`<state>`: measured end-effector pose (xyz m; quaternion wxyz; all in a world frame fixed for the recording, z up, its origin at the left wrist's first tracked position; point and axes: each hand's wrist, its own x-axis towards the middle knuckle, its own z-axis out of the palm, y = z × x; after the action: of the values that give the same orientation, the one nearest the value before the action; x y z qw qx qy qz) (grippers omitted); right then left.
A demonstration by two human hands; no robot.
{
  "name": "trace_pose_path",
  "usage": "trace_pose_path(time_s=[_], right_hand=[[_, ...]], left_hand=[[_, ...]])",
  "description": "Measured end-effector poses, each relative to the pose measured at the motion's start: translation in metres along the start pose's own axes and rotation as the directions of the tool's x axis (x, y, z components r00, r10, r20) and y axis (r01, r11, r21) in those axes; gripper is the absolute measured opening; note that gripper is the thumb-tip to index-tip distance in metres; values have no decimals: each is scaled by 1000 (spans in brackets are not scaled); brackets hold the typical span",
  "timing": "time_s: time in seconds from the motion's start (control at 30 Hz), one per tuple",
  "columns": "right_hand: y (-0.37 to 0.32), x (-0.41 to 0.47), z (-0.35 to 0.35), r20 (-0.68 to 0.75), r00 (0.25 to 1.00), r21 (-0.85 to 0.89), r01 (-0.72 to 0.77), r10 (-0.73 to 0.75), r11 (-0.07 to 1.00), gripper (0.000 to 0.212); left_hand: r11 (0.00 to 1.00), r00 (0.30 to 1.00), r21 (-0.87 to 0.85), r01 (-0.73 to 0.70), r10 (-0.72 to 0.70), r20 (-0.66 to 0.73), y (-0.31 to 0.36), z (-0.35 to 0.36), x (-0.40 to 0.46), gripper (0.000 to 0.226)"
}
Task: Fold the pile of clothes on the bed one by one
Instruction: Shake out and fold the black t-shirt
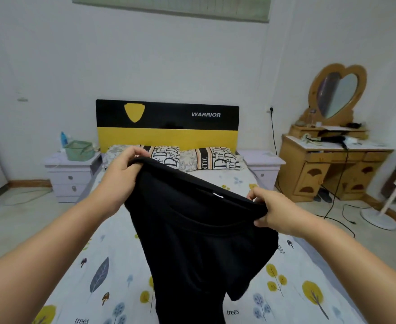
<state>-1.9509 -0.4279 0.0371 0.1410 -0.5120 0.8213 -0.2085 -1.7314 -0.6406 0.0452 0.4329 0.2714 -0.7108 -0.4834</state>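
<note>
The left hand (124,169) grips one top corner of a black shirt (199,242), fingers curled tight round the cloth. The right hand (270,210) pinches the other top corner. The shirt hangs in the air above the bed (87,272), with its neck hole near the top. The bed has a sheet with little trees. Two pillows (211,159) lie at the far end of the bed, under the black and yellow headboard (169,125).

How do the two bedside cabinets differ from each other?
The left bedside cabinet carries a green basket and a blue bottle on top; the right bedside cabinet shows only something flat and pale. The left one shows two drawer fronts with knobs; the right shows one knob, the rest hidden by the bed. Both are pale lilac and flank the headboard.
</note>
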Motion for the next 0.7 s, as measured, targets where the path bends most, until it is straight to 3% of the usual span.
trace_pose_path(time_s=[0.1, 0.23, 0.33, 0.43, 0.57, 0.63, 0.7], right_hand=[[13, -2, 0, -188, 980, 175, -32, 65, 984, 10], [23, -9, -3, -228, 964, 483, -12, 138, 875, 18], [21, -10, -3, -238, 959, 570, 12, 151, 822, 23], [15, -12, -6, -293, 942, 615, 57, 161, 787, 25], [10, -12, -12, -432, 890, 474, 90, 142, 876, 27], [8, -15, -20, -380, 919, 472, 95, 105, 877, 24], [8, -22, -33, -225, 974, 438, 67, 37, 896, 11]], left_hand=[[1000, 1000, 29, -13, 12, 27, 1, -11, 1, 49], [1000, 975, 8, 21, -22, 223, 3, -31, -2, 40], [998, 952, 3, 68, -66, 298, 5, -40, -6, 32], [998, 968, 41, 46, -54, 244, 7, -41, -11, 28], [996, 993, -47, 78, -73, 95, 7, -30, -19, 25], [999, 999, 22, 37, -37, -1, 7, -22, -24, 25], [983, 997, 180, -36, 48, -65, 9, -19, -27, 25]])
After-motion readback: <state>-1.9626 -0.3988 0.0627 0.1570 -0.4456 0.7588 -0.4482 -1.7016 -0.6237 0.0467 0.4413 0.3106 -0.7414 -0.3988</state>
